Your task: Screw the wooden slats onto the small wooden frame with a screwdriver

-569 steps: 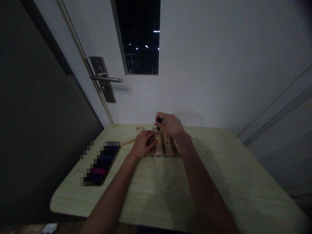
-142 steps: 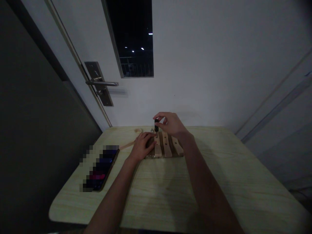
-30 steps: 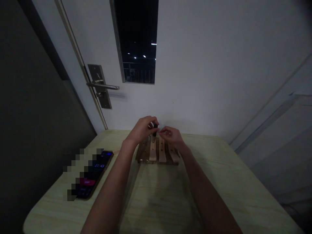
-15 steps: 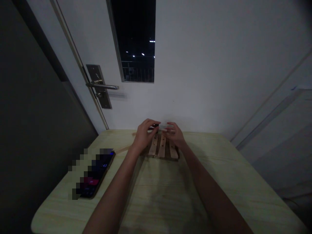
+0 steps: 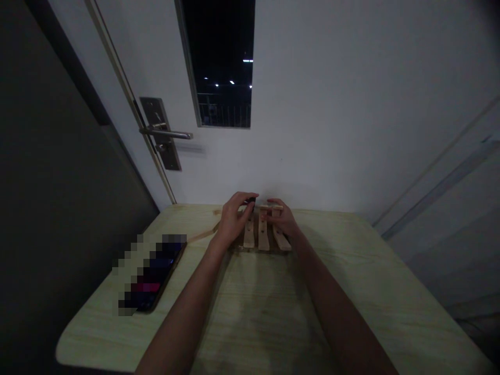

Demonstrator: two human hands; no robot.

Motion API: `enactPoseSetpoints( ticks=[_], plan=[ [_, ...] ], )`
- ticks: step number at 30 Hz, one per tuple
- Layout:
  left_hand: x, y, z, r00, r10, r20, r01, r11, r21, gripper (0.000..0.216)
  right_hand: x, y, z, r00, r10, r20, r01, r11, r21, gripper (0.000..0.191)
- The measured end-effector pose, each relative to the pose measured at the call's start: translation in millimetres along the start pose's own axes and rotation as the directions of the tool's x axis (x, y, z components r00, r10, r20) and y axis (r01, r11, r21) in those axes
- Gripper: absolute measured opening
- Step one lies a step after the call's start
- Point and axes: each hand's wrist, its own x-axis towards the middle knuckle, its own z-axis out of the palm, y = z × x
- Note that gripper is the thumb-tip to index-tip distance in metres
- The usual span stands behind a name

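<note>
Near the table's far edge stands a small wooden piece of work with three light slats (image 5: 263, 237), each with dark holes. Short crosspieces (image 5: 270, 208) show at the tops of the middle and right slats. My left hand (image 5: 233, 216) is at its left side, thumb and forefinger pinched on a small dark object (image 5: 253, 200) whose kind I cannot make out. My right hand (image 5: 286, 219) curls round the upper right slat, its fingers partly behind the wood. The base under the slats is mostly hidden and dim.
A phone (image 5: 162, 276) with a lit screen lies on the pale wooden table (image 5: 250, 307) at left. A thin wooden strip (image 5: 201, 236) lies between it and my left hand. Behind the table's far edge is a white door (image 5: 332, 130) with a metal handle (image 5: 172, 135).
The view has shifted slightly. My right fingers, earlier apart above the slats, now sit round the right slat, and the crosspieces show more plainly. My left hand keeps its pinch.
</note>
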Motion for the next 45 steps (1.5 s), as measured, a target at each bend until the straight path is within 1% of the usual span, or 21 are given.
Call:
enactPoseSetpoints(
  ticks=[3, 5, 7, 11, 14, 17, 20, 24, 27, 33, 36, 40, 42, 45],
  plan=[
    [-1, -1, 4, 0.997, -0.013, -0.072, 0.013, 1.0, -0.006, 0.025, 0, 3, -1, 1.0, 0.015, 0.002, -0.015, 1.0, -0.004, 0.064],
    [-1, -3, 7, 0.994, -0.03, -0.107, 0.028, 0.999, -0.017, 0.022, 0, 4, -1, 1.0, 0.018, 0.006, -0.018, 1.0, -0.019, 0.062],
    [-1, -7, 9, 0.994, -0.051, -0.099, 0.048, 0.998, -0.039, 0.022, 1, 4, -1, 1.0, 0.015, 0.01, -0.015, 1.0, -0.017, 0.061],
    [-3, -12, 7, 0.991, -0.106, -0.078, 0.097, 0.989, -0.11, 0.033, 1, 1, 0, 0.999, 0.014, 0.031, -0.015, 1.0, 0.018, 0.06],
    [-4, -10, 4, 0.992, -0.121, -0.03, 0.116, 0.984, -0.135, 0.027, 0, -2, 1, 0.999, 0.017, 0.035, -0.018, 0.999, 0.028, 0.059],
    [-4, -5, 3, 0.995, -0.095, -0.01, 0.092, 0.983, -0.157, 0.024, 0, -3, 2, 0.999, 0.019, 0.034, -0.02, 1.0, 0.023, 0.058],
    [-4, -3, 4, 0.997, -0.059, -0.043, 0.053, 0.991, -0.122, 0.023, -1, -4, 2, 0.999, 0.025, 0.045, -0.025, 1.0, 0.017, 0.057],
    [-4, -7, 5, 0.992, -0.06, -0.109, 0.047, 0.992, -0.115, 0.024, -1, -3, 1, 0.998, 0.028, 0.05, -0.027, 1.0, -0.013, 0.055],
    [-6, -10, 5, 0.991, -0.085, -0.103, 0.07, 0.988, -0.139, 0.026, 0, -2, 0, 0.999, 0.027, 0.048, -0.026, 1.0, -0.017, 0.055],
    [-10, -11, 7, 0.991, -0.123, -0.052, 0.109, 0.972, -0.206, 0.032, 1, -2, 0, 0.999, -0.007, 0.048, 0.009, 0.999, -0.052, 0.052],
    [-10, -10, 10, 0.988, -0.148, -0.042, 0.135, 0.965, -0.224, 0.034, 0, -3, 0, 0.998, -0.004, 0.064, 0.005, 1.0, -0.028, 0.051],
    [-9, -10, 12, 0.977, -0.196, -0.086, 0.174, 0.961, -0.216, 0.033, -1, -4, 1, 0.998, 0.025, 0.062, -0.024, 1.0, -0.017, 0.053],
    [-8, -11, 12, 0.975, -0.196, -0.105, 0.17, 0.961, -0.216, 0.029, -1, -4, 1, 0.998, 0.039, 0.054, -0.038, 0.999, -0.014, 0.052],
    [-8, -12, 12, 0.981, -0.17, -0.093, 0.147, 0.966, -0.211, 0.027, 0, -4, 1, 0.997, 0.049, 0.058, -0.049, 0.999, -0.006, 0.053]
  ],
)
